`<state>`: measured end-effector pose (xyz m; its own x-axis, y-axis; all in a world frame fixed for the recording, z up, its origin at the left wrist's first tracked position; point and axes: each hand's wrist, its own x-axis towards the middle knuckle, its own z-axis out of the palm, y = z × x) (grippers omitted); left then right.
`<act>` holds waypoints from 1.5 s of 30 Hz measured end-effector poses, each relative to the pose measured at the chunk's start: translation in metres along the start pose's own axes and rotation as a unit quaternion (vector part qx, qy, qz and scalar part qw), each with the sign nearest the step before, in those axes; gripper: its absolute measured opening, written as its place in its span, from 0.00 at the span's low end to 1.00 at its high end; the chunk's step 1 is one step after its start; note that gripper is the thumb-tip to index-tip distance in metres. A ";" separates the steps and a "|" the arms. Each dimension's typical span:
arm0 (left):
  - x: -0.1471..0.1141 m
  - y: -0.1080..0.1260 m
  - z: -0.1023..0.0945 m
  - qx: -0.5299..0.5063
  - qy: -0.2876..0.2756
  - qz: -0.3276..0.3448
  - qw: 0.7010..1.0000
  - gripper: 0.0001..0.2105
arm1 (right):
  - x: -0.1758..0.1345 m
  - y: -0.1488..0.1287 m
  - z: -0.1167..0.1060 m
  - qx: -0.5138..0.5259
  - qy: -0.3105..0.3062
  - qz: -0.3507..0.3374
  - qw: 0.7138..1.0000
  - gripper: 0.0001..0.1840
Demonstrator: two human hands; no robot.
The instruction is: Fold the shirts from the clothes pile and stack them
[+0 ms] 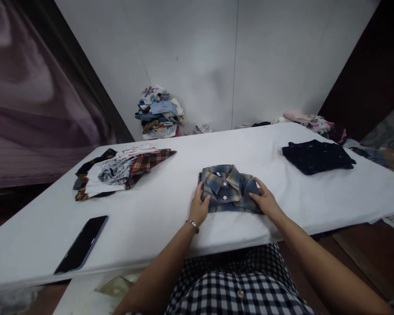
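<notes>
**Folded plaid shirt held at both sides, centre of frame**

A small blue-and-tan plaid shirt (229, 189), folded into a compact rectangle with collar and white buttons facing up, lies at the centre of the frame on the white-covered table (170, 218), near the table's lower edge.

The left hand (199, 205) rests on the shirt's left edge, fingers curled loosely over the fabric; a metal bracelet (193, 225) sits on the wrist. The right hand (265, 199) lies flat against the shirt's right edge, fingers extended and touching the cloth. Neither hand is clenched; both are pressed to the shirt rather than lifting it.

Surrounding items:
- A black smartphone (82, 244), screen dark, lies at the lower left of the frame, well apart from the shirt.
- A loose heap of mixed plaid and printed garments (118, 170) lies at the centre left.
- A folded dark navy garment (317, 156) lies at the centre right.
- A stack of assorted clothes (159, 113) stands against the white wall at the upper centre.
- A pink and patterned bundle of clothing (310, 121) lies at the table's far right corner.

No readable writing, brand or label is visible on any item.
</notes>
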<state>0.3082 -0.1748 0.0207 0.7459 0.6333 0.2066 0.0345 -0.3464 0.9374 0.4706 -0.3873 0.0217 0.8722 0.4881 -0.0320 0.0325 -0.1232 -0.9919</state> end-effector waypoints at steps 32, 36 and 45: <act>0.068 0.002 0.036 0.367 -0.185 0.008 0.912 0.31 | 0.069 -0.017 0.042 -0.371 -0.183 -0.151 0.898 0.33; 0.069 0.003 0.031 0.292 -0.155 0.014 0.944 0.28 | 0.066 -0.025 0.011 -0.223 -0.063 -0.145 0.962 0.29; 0.062 0.000 -0.009 0.192 0.038 -0.153 0.969 0.27 | 0.021 -0.006 -0.039 0.039 0.009 0.147 0.988 0.39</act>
<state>0.3489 -0.1293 0.0364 0.6108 0.7912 -0.0301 0.5017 -0.3574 0.7878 0.5075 -0.4096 0.0317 0.8474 0.4250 -0.3184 -0.2605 -0.1899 -0.9466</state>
